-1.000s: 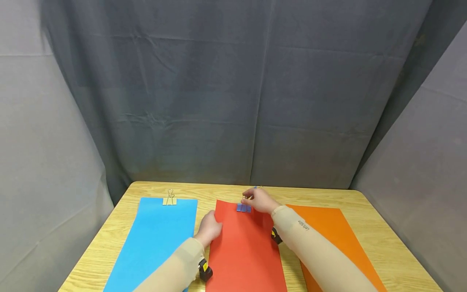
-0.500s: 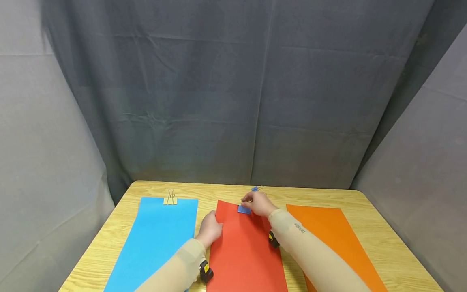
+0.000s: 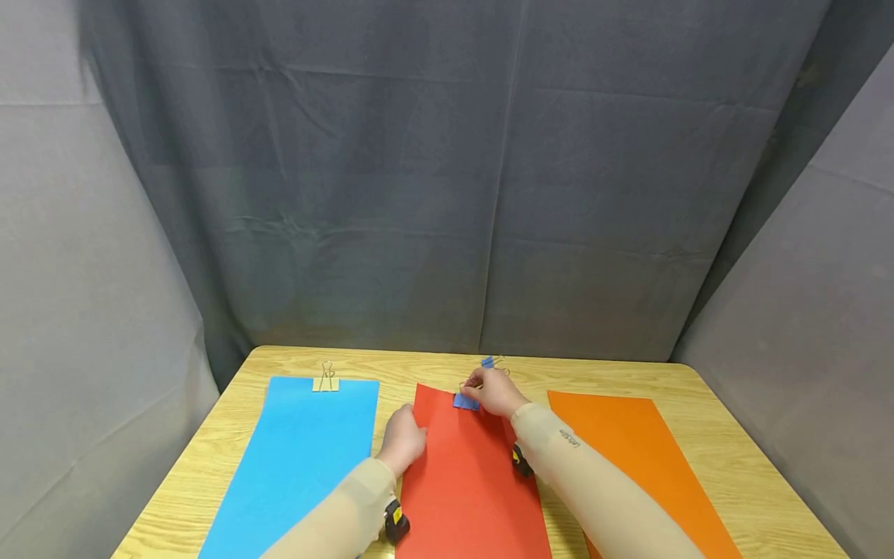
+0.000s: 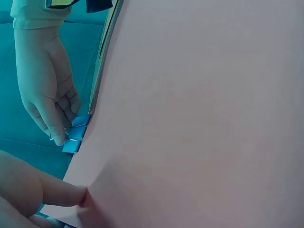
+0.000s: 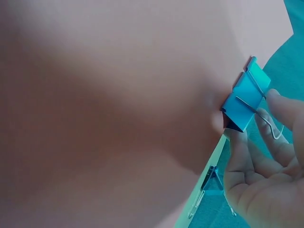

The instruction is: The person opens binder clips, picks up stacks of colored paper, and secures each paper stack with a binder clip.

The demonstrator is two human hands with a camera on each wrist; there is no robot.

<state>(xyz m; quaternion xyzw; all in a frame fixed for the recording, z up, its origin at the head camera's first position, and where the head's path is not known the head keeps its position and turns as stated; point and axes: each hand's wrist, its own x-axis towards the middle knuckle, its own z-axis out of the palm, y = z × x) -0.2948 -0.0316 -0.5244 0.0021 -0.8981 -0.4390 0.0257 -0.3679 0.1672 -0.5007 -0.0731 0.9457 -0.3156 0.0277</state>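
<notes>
A red sheet of paper (image 3: pixel 471 481) lies in the middle of the head view, its top end raised slightly. At its left edge my left hand (image 3: pixel 403 440) pinches the paper; in the left wrist view the thumb (image 4: pixel 61 191) presses on the sheet near its corner. My right hand (image 3: pixel 494 391) holds a blue binder clip (image 3: pixel 466 401) by its wire handles at the sheet's top edge. Seen from the right wrist, the blue clip (image 5: pixel 247 95) sits over the paper's edge, thumb and fingers at its wire loops.
To the left, a blue sheet (image 3: pixel 300 450) carries a yellow binder clip (image 3: pixel 325 384) at its top. On the right lies an orange sheet (image 3: pixel 628 442). Behind my right hand, another blue binder clip (image 3: pixel 487 362) rests on the wooden table (image 3: pixel 594 374). Grey curtains (image 3: pixel 391 194) stand behind.
My right hand has shifted slightly down and left, and the blue clip under it has tilted. The other blue clip behind now shows more. My left hand has hardly moved.
</notes>
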